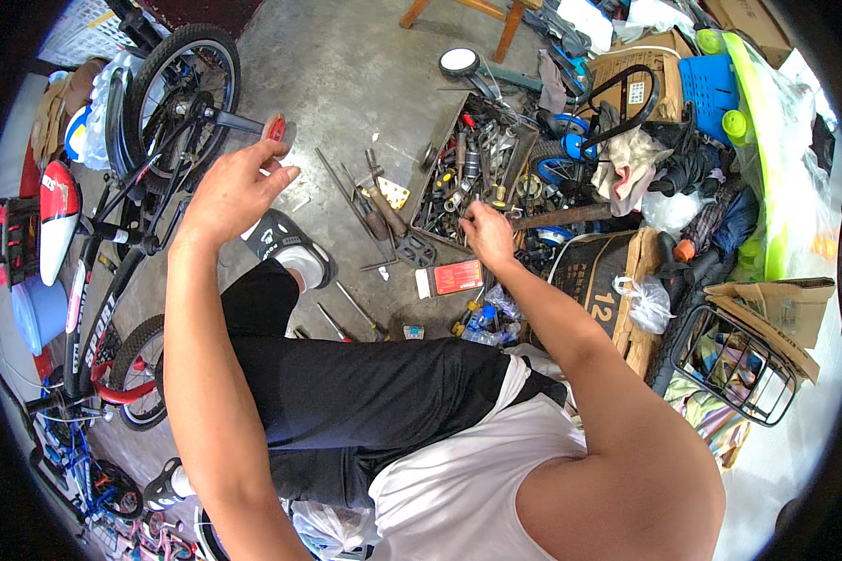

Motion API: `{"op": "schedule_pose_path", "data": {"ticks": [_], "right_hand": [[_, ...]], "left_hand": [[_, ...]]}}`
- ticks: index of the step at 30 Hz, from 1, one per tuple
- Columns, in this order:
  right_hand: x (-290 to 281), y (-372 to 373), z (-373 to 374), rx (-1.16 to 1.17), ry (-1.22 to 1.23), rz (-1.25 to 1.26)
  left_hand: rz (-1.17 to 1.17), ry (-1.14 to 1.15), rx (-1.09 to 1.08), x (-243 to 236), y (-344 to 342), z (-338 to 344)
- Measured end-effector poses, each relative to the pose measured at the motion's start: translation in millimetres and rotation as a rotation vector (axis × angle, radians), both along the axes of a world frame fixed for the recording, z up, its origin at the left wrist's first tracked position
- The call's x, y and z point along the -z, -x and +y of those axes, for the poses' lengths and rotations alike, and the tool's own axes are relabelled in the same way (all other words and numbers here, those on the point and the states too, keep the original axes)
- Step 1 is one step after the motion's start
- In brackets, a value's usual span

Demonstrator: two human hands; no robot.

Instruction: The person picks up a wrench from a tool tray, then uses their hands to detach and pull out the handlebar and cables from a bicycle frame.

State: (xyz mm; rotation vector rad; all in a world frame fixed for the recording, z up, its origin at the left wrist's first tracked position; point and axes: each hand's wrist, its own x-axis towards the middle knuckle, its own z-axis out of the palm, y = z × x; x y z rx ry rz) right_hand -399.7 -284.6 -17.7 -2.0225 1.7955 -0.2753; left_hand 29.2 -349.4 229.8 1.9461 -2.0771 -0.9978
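My left hand (240, 187) hovers beside the bicycle crank (234, 121). Its thumb and fingers are apart, with the fingertips just below a small red-and-grey part (274, 128) at the crank's end; whether they touch it I cannot tell. The bicycle's black tyre (231, 70) stands behind. My right hand (488, 234) reaches to the near right edge of a metal tool box (423, 198) crammed with tools and loose parts. Its fingers are curled together, and what lies in them is hidden. A loose black pedal (415, 250) rests on the floor left of that hand.
Screwdrivers (354, 304) and a red-and-white box (451, 279) lie on the concrete floor. My shoe (295, 245) is between the bicycle and the tools. On the right are cartons, a blue basket (708, 98) and a black wire rack (739, 365). A wooden stool (508, 35) stands at the back.
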Motion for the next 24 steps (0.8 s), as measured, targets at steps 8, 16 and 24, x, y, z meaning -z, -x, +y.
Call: {"op": "schedule_pose_path", "data": {"ticks": [8, 16, 24], "right_hand": [[-89.0, 11.0, -27.3, 0.71, -0.03, -1.161], [-152.1, -47.6, -42.9, 0.619, -0.179, -1.527], [-171.8, -98.6, -44.8, 0.511, -0.197, -1.574]], "left_hand": [[-0.015, 0.035, 0.01, 3.4, -3.5, 2.7], [0.05, -0.005, 0.016, 2.8, 1.9, 1.8], [0.498, -0.204, 0.037, 13.7, 23.7, 7.2]]}}
